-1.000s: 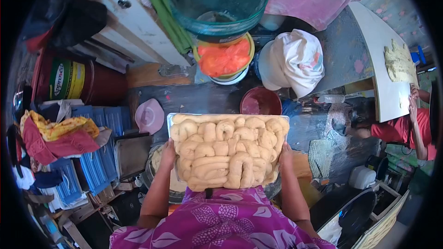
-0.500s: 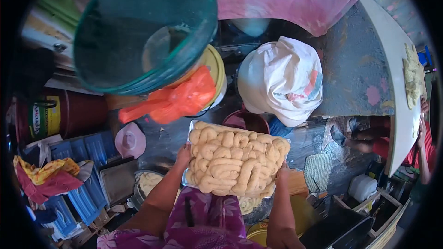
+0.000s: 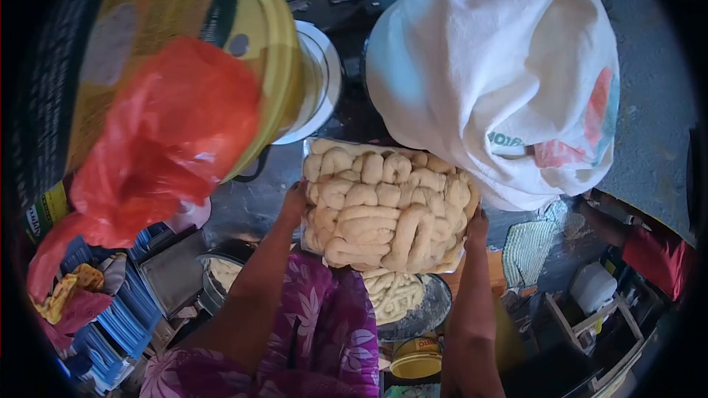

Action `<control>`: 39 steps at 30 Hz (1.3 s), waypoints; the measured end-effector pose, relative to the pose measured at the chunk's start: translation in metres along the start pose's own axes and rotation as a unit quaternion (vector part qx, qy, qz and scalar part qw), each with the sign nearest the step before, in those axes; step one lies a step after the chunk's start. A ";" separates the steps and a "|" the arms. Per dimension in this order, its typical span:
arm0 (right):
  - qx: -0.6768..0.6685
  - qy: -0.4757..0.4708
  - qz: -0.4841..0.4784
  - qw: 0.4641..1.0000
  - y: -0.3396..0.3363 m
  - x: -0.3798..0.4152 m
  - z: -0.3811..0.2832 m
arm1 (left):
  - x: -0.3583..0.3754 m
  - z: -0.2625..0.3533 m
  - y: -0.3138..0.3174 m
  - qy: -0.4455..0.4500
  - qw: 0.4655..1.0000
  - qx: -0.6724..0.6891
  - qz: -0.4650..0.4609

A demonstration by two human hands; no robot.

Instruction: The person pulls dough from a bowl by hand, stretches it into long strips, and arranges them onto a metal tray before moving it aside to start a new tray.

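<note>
A shallow tray lies level in front of me, covered with rows of pale twisted and looped dough pieces. My left hand is closed around its left edge. At the opposite edge my right hand grips too, its fingers partly hidden behind the tray. Beneath the near side, more dough strands lie on a dark round pan. A white cloth, draped over a rounded container, is close beyond the tray's far right corner.
An orange-red plastic bag hangs beside a yellow-lidded bucket at upper left. Blue trays are stacked at lower left, near a pot. A yellow tub stands below. Another person's red clothing shows at right.
My view has moved forward and down, so the bag and white cloth look much larger. The tray, still in both hands, is now closer to the cloth-covered container.
</note>
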State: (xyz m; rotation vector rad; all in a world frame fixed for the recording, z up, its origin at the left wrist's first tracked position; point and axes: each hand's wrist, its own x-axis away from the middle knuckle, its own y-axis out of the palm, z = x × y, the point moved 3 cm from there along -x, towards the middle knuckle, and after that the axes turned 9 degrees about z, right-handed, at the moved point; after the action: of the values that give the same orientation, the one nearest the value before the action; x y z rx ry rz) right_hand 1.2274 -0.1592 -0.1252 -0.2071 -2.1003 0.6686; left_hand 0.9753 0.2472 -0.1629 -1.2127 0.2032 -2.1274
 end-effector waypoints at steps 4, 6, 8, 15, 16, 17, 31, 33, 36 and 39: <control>0.023 -0.076 -0.017 0.997 0.010 -0.016 -0.009 | 0.018 0.052 -0.004 -0.182 0.964 0.193 -0.007; 0.019 -0.131 -0.013 0.991 0.009 -0.022 -0.003 | 0.019 0.049 -0.005 -0.187 0.961 0.203 -0.006; 0.002 -0.047 -0.002 0.999 0.010 -0.002 -0.020 | 0.019 0.048 -0.008 -0.162 0.962 0.215 -0.045; -0.173 0.026 -0.161 0.971 -0.016 -0.014 -0.015 | -0.004 0.028 -0.002 -0.307 0.808 0.428 -0.263; -0.210 0.051 -0.213 0.953 -0.030 -0.022 -0.005 | -0.014 0.037 0.002 -0.288 0.791 0.457 -0.289; -0.239 0.070 -0.256 0.934 -0.044 -0.030 0.013 | -0.022 0.044 0.006 -0.272 0.770 0.486 -0.312; -0.605 0.193 -0.022 0.772 0.057 0.061 0.179 | -0.024 0.053 0.016 -0.202 0.821 0.466 -0.261; -0.616 0.193 -0.013 0.764 0.062 0.064 0.175 | -0.022 0.052 0.016 -0.186 0.839 0.437 -0.266; -0.622 0.186 -0.011 0.760 0.066 0.057 0.174 | -0.023 0.057 0.016 -0.170 0.864 0.402 -0.251; -0.634 0.181 -0.005 0.752 0.066 0.052 0.177 | -0.025 0.060 0.018 -0.179 0.850 0.414 -0.272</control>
State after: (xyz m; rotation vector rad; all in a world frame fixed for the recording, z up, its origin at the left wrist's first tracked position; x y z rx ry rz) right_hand 1.0480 -0.1514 -0.2037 -0.9729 -1.8124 -0.8740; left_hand 1.0414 0.2600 -0.1554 -1.1412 -1.2352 -1.9777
